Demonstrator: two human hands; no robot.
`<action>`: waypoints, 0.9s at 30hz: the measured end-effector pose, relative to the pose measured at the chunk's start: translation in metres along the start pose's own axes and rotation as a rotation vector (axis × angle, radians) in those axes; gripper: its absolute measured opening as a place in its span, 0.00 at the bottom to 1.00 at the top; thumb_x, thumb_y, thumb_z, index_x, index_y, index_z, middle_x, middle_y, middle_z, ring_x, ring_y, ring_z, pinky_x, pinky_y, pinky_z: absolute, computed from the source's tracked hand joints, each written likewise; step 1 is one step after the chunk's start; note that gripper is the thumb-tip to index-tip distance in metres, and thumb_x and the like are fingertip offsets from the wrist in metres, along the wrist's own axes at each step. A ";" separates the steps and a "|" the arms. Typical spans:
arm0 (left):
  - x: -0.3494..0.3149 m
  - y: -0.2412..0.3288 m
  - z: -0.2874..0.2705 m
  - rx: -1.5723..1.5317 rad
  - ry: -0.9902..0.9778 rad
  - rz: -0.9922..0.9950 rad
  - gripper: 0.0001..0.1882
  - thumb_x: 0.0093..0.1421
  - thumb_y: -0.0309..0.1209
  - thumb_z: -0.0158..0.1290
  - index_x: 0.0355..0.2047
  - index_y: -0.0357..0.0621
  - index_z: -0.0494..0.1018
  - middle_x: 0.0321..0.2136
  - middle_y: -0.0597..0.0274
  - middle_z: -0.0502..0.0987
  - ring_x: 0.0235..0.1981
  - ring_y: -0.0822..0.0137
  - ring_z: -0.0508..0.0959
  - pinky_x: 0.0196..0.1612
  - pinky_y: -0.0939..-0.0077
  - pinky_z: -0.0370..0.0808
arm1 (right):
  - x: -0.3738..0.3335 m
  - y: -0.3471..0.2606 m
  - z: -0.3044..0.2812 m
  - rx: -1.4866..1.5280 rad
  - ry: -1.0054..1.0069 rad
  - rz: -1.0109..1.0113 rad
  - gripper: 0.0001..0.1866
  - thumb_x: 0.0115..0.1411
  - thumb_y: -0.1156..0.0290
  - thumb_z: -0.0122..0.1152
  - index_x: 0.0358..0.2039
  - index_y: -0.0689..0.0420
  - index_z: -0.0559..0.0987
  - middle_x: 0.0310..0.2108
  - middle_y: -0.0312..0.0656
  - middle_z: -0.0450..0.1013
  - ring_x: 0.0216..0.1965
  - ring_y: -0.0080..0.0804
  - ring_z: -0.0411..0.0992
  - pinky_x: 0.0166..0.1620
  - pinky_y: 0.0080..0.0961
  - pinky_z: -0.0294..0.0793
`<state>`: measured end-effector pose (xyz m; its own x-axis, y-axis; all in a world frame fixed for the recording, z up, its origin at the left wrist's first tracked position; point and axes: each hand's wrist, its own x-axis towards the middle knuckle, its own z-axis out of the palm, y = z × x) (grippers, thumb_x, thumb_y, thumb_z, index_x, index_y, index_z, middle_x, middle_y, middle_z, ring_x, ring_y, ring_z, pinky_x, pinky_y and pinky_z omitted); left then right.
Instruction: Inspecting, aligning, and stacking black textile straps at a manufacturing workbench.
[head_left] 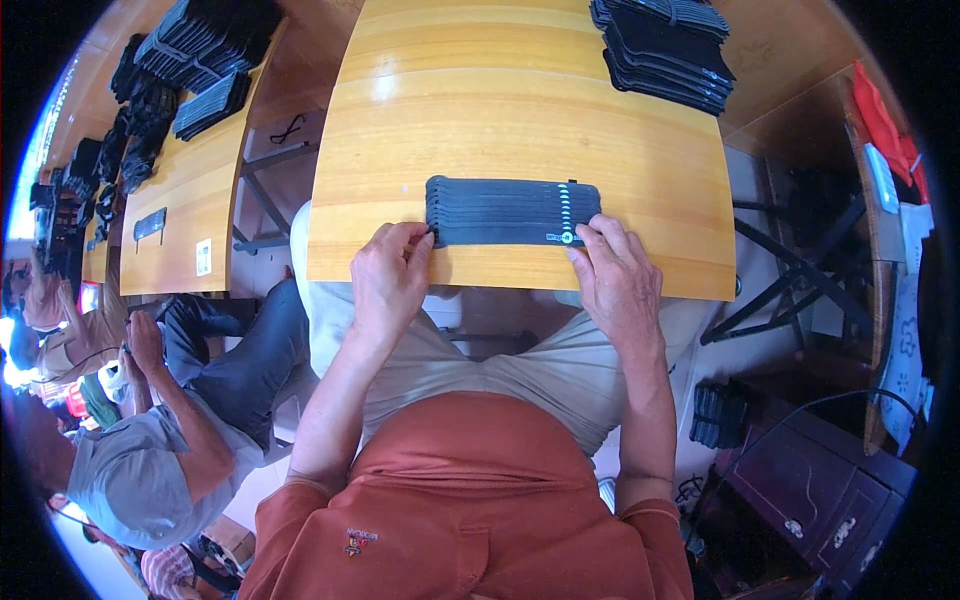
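Near the table's (520,120) front edge, lengthwise along it, the black stack (500,212) lies just beyond both hands, the left hand (390,270) pinching one corner, the right hand (622,275), slightly parted, at another, grip unclear.

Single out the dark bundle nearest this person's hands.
The flat bundle near the front edge of the table, with the left hand and right hand at its near corners; the far-right stack and piles on the left table lie farther off.

black strap bundle (500,212), near-right corner hidden by right hand (622,275), far-right stack (665,62) cut off above
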<state>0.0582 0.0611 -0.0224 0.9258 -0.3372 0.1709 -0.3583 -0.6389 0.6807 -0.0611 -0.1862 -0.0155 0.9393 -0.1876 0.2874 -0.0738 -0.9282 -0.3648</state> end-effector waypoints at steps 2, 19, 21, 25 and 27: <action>-0.003 -0.003 0.000 0.038 0.004 0.018 0.07 0.60 0.25 0.60 0.38 0.37 0.80 0.30 0.49 0.81 0.28 0.53 0.83 0.33 0.63 0.79 | 0.000 -0.001 0.001 0.005 0.003 -0.005 0.16 0.59 0.67 0.66 0.46 0.60 0.81 0.48 0.39 0.74 0.41 0.40 0.74 0.39 0.38 0.78; -0.027 0.000 0.020 0.460 -0.244 0.472 0.42 0.62 0.51 0.55 0.68 0.36 0.58 0.71 0.48 0.56 0.74 0.52 0.53 0.74 0.52 0.44 | -0.001 0.000 0.000 -0.025 0.016 -0.027 0.16 0.58 0.68 0.66 0.46 0.60 0.81 0.47 0.39 0.75 0.39 0.41 0.74 0.38 0.37 0.78; -0.028 -0.001 0.021 0.475 -0.254 0.478 0.43 0.62 0.51 0.55 0.68 0.35 0.58 0.71 0.48 0.56 0.74 0.52 0.53 0.74 0.52 0.45 | -0.002 -0.002 -0.002 -0.040 -0.016 -0.002 0.16 0.59 0.67 0.65 0.46 0.60 0.81 0.48 0.38 0.74 0.40 0.40 0.73 0.40 0.38 0.78; -0.028 0.001 0.021 0.483 -0.258 0.485 0.43 0.62 0.51 0.55 0.68 0.35 0.58 0.71 0.48 0.56 0.74 0.52 0.54 0.74 0.52 0.46 | 0.002 -0.025 -0.004 -0.239 -0.124 -0.002 0.17 0.61 0.63 0.63 0.47 0.60 0.80 0.51 0.40 0.73 0.49 0.41 0.71 0.52 0.44 0.74; -0.029 0.000 0.020 0.484 -0.212 0.491 0.40 0.63 0.52 0.54 0.66 0.34 0.63 0.70 0.48 0.59 0.73 0.53 0.55 0.73 0.49 0.48 | 0.009 -0.046 0.012 -0.241 -0.005 -0.215 0.21 0.63 0.59 0.60 0.51 0.60 0.79 0.56 0.43 0.72 0.60 0.45 0.66 0.63 0.50 0.64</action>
<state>0.0295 0.0569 -0.0419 0.6186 -0.7596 0.2010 -0.7857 -0.5974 0.1606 -0.0452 -0.1417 -0.0068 0.9434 0.0223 0.3310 0.0502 -0.9959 -0.0759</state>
